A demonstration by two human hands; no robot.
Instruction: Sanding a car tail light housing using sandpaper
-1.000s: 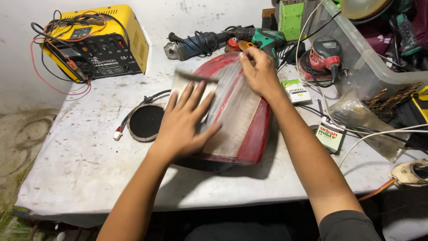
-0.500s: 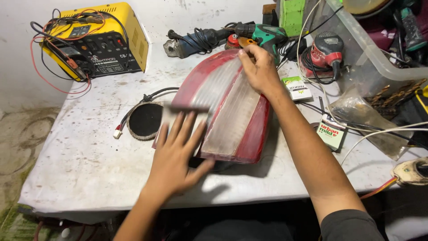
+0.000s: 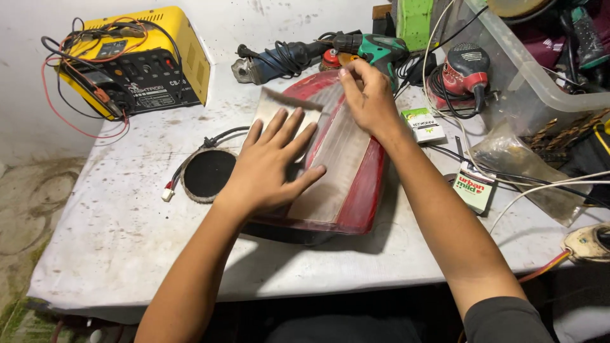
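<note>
hands: two, left hand (image 3: pixel 270 166) and right hand (image 3: pixel 370 100), on one red tail lamp (image 3: pixel 356 190);
yellow chargers: one (image 3: pixel 136 60), at 10 o'clock;
round black pads: one (image 3: pixel 208 174);
small cartons: two (image 3: pixel 424 124) (image 3: pixel 473 185), at 3 o'clock

red-and-clear tail lamp (image 3: pixel 356 190); yellow charger (image 3: pixel 136 57)
</note>
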